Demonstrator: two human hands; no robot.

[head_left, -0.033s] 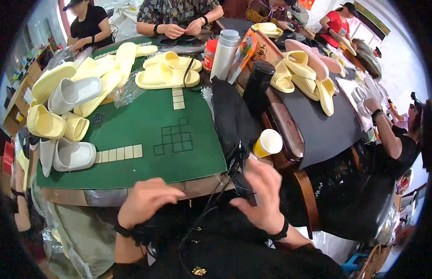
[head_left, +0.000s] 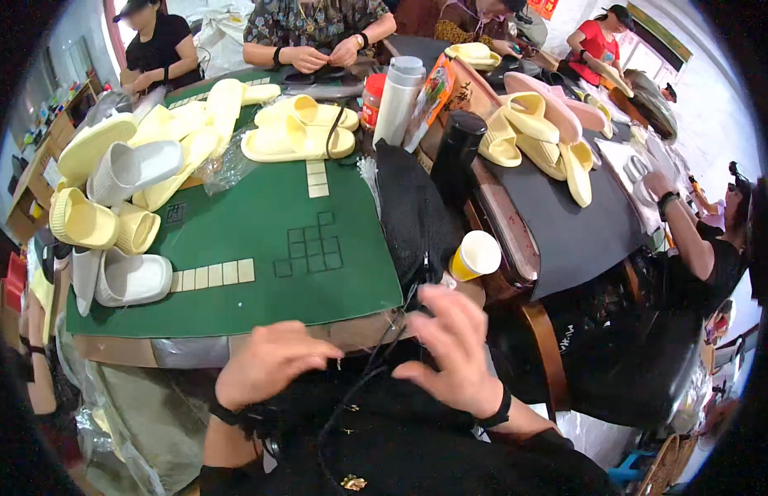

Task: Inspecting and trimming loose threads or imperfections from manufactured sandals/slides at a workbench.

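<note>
My left hand (head_left: 272,365) hovers just off the near edge of the green mat (head_left: 227,310), fingers stretched toward the right and nothing visible in them. Across a gap from it, my right hand (head_left: 456,357) is raised with thumb and fingers spread, also holding nothing. A dark cord (head_left: 351,393) hangs between the two, in front of my black clothing. Beyond my right hand lie a black mesh bag (head_left: 413,207) and a yellow paper cup (head_left: 476,255). Grey slippers (head_left: 136,277) rest at the mat's left side, with pale yellow slippers (head_left: 84,217) beside them.
More yellow slippers (head_left: 297,142) lie at the mat's far side. Behind the bag stand a grey-white flask (head_left: 399,101), a red-lidded jar (head_left: 373,101) and a black bottle (head_left: 460,153). A second table (head_left: 578,240) at right bears yellow and pink slippers. Several people work around the tables.
My two hands have drawn closer together: the left has shifted to the right, the right a little to the left. The slippers and tabletop things stay in place.
</note>
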